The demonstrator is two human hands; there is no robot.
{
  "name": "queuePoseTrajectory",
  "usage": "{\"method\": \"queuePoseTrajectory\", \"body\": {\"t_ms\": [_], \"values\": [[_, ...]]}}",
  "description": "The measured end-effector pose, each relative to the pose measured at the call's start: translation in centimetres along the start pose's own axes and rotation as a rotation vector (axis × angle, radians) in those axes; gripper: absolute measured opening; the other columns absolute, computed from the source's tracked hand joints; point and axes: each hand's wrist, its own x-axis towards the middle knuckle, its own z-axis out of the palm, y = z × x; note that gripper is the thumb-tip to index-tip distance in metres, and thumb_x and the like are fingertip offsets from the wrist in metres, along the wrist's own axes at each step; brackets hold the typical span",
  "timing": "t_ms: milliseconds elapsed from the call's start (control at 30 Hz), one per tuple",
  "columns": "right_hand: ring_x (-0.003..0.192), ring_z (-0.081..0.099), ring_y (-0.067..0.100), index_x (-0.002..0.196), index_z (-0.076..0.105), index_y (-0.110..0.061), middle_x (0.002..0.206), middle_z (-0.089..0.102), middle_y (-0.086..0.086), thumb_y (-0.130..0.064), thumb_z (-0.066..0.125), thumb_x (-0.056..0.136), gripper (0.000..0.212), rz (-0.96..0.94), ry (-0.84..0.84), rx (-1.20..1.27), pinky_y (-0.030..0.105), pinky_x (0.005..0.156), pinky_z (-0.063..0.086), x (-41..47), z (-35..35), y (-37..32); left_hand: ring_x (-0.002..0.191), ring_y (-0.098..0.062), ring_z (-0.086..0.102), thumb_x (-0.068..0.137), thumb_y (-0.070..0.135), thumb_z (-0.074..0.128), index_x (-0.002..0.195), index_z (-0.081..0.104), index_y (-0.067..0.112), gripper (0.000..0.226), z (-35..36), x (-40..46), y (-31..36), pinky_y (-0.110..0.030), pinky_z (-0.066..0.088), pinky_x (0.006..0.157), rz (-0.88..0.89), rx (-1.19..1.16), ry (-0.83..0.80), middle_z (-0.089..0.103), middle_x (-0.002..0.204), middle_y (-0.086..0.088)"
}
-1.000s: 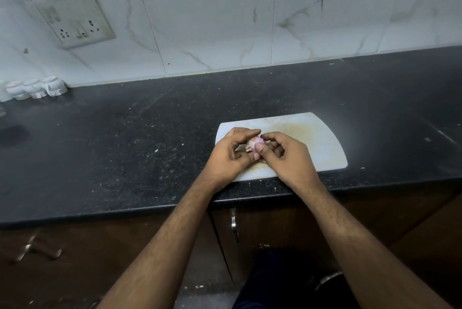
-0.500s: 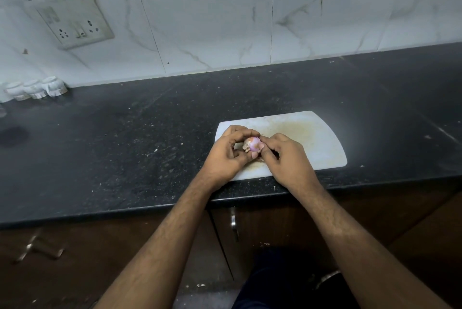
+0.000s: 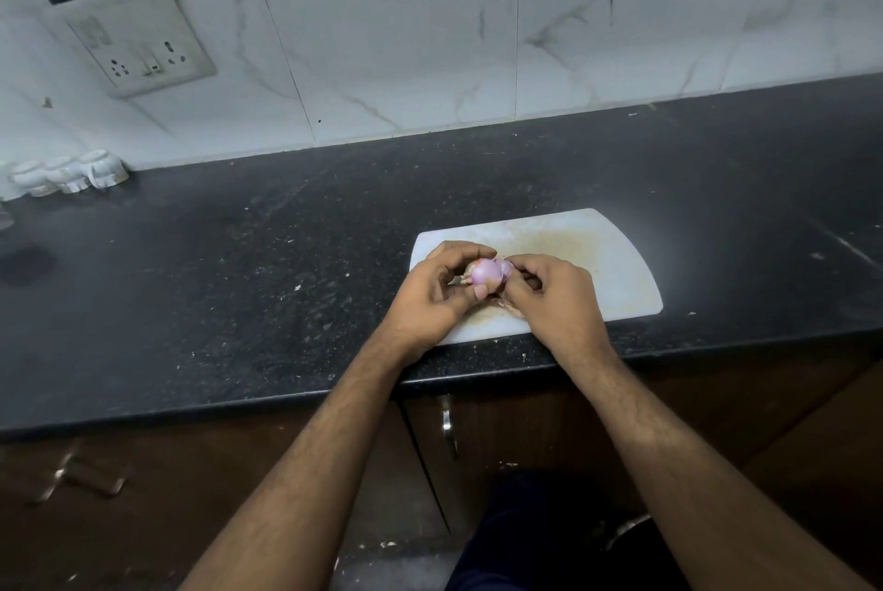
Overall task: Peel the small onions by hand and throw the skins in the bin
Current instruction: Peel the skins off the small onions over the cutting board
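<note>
More purple onion (image 3: 483,273) bared vs 1s ago.

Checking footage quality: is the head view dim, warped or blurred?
Head view: dim, bluish light; countertop nearly black; wide-angle bend curves the counter edge and tilts the socket plate; onion between left hand and right hand reasonably sharp.

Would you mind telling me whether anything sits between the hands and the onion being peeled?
Nothing visible does. The left hand and right hand both already hold the small onion directly, above the white cutting board.
</note>
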Motion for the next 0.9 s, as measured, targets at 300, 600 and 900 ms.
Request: {"method": "queuePoseTrajectory", "body": {"t_ms": [300, 600, 900], "values": [[0.069, 0.062, -0.007, 0.100, 0.078, -0.017, 0.073, 0.067, -0.017, -0.023, 0.063, 0.098, 0.017, 0.041, 0.110, -0.040, 0.005, 0.058, 0.045, 0.2, -0.1, 0.0, 0.104, -0.025, 0.072, 0.098, -0.002, 0.064, 0.134, 0.060, -0.002, 0.037, -0.6, -0.1, 0.5, -0.029, 0.061, 0.088, -0.060, -0.238, 0.031, 0.064, 0.136, -0.021], [0.091, 0.059, -0.003, 0.134, 0.065, -0.019, 0.117, 0.061, -0.009, -0.034, 0.057, 0.102, 0.036, -0.033, -0.007, -0.066, 0.000, 0.075, 0.041, 0.4, 0.3, 0.2, 0.109, -0.021, 0.068, 0.090, -0.002, 0.075, 0.127, 0.060, -0.001, 0.040, -0.1, 0.0, 0.3, -0.044, 0.056, 0.102, -0.064, -0.190, 0.069, 0.069, 0.121, -0.008], [0.077, 0.058, 0.001, 0.126, 0.061, -0.027, 0.082, 0.063, -0.015, -0.045, 0.054, 0.100, 0.033, -0.077, -0.141, -0.163, 0.037, 0.075, 0.055, -0.3, 0.1, -0.8, 0.114, -0.033, 0.071, 0.084, -0.006, 0.080, 0.117, 0.061, 0.004, 0.040, 0.3, -0.1, 0.6, -0.044, 0.058, 0.099, -0.081, -0.143, 0.021, 0.069, 0.121, -0.021]]}}
